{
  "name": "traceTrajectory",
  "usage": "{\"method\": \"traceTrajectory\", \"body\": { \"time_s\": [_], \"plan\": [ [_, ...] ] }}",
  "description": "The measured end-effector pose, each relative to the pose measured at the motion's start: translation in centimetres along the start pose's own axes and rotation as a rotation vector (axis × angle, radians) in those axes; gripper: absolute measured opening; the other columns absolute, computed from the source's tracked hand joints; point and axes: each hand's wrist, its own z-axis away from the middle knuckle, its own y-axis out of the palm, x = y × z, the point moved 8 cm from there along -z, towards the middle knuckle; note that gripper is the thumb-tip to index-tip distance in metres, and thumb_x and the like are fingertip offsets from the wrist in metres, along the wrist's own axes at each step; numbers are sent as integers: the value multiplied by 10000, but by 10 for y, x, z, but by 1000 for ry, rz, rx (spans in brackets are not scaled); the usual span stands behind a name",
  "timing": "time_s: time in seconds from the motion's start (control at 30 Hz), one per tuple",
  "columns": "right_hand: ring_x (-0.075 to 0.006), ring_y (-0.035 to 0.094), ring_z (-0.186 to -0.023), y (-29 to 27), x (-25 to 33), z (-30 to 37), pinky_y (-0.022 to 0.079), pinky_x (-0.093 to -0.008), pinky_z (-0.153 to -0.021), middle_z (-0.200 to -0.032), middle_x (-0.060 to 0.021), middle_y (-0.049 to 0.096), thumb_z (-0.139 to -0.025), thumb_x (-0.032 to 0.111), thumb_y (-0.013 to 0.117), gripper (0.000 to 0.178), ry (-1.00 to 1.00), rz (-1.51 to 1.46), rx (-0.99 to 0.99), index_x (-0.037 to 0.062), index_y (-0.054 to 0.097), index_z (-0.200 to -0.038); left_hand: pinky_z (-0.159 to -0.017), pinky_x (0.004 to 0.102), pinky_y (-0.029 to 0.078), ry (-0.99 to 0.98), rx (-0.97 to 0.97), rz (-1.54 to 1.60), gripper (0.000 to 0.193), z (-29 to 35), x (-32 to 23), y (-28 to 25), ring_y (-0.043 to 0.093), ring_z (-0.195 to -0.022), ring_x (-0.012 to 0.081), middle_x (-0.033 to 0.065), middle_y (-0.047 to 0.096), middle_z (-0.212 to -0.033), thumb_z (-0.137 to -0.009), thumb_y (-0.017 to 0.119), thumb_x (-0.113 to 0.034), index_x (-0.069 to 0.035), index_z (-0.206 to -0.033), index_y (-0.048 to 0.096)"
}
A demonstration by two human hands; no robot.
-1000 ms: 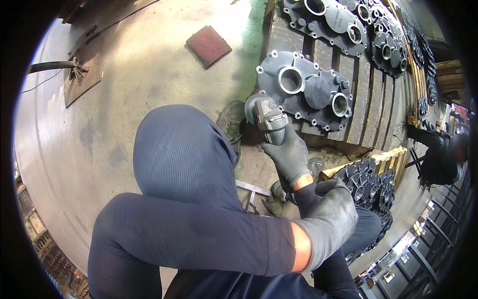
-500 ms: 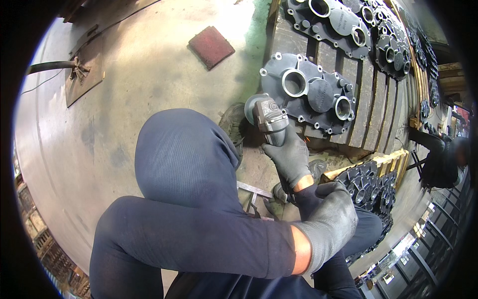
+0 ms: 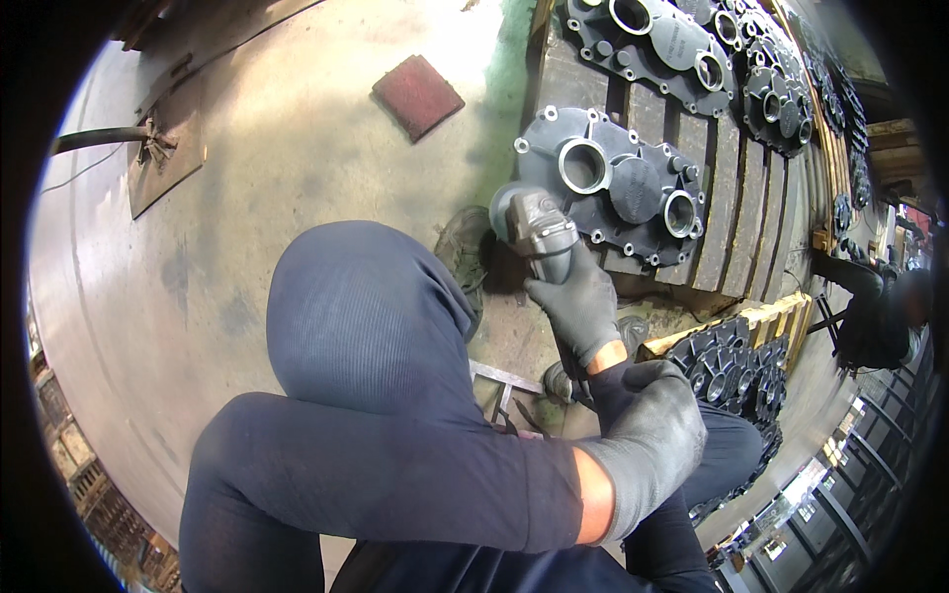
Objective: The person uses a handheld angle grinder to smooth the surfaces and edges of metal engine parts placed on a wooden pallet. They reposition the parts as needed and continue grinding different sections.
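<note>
My gloved right hand [image 3: 578, 306] is closed around the body of an angle grinder [image 3: 539, 232]. Its blurred disc [image 3: 501, 211] is at the near left edge of a grey cast metal cover [image 3: 633, 188]; whether it touches is hard to tell. That cover has ring-shaped bores and bolt lugs along its rim, and lies flat on a wooden pallet [image 3: 720, 198]. My left arm crosses in front of my raised knee [image 3: 366, 306]. The gloved left hand [image 3: 657, 435] is closed over my right forearm, its fingertips partly hidden.
More castings [image 3: 657, 49] lie on the pallet's far side. Another stack [image 3: 727, 371] stands at my right on a second pallet. A dark red square pad [image 3: 418, 97] lies on the floor. A metal stand [image 3: 506, 378] is between my legs. Someone in dark clothing [image 3: 875, 316] is at far right.
The grinder has shifted slightly right along the casting's near edge, and its head now looks more blurred. My left hand keeps its place on the forearm.
</note>
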Motion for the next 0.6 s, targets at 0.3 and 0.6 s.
{"method": "traceTrajectory", "body": {
  "time_s": [0.3, 0.6],
  "plan": [
    [-440, 767, -1076, -8, 31, 5, 595, -503, -936, -1148, -261, 785, -771, 345, 904, 693, -96, -143, 16, 27, 680, -1344, -691, 418, 517, 32, 32, 17, 250, -7, -3, -9, 631, -732, 223, 81, 713, -846, -855, 830, -259, -25, -931, 788],
    [-442, 762, -1105, -30, 47, -44, 592, -501, -961, -1182, -277, 774, -795, 367, 884, 702, -58, -238, -100, -10, 651, -1340, -613, 362, 458, 171, -117, -28, 325, -14, 2, -46, 576, -652, 196, 87, 633, -740, -767, 874, -270, 15, -829, 731]
  ]
}}
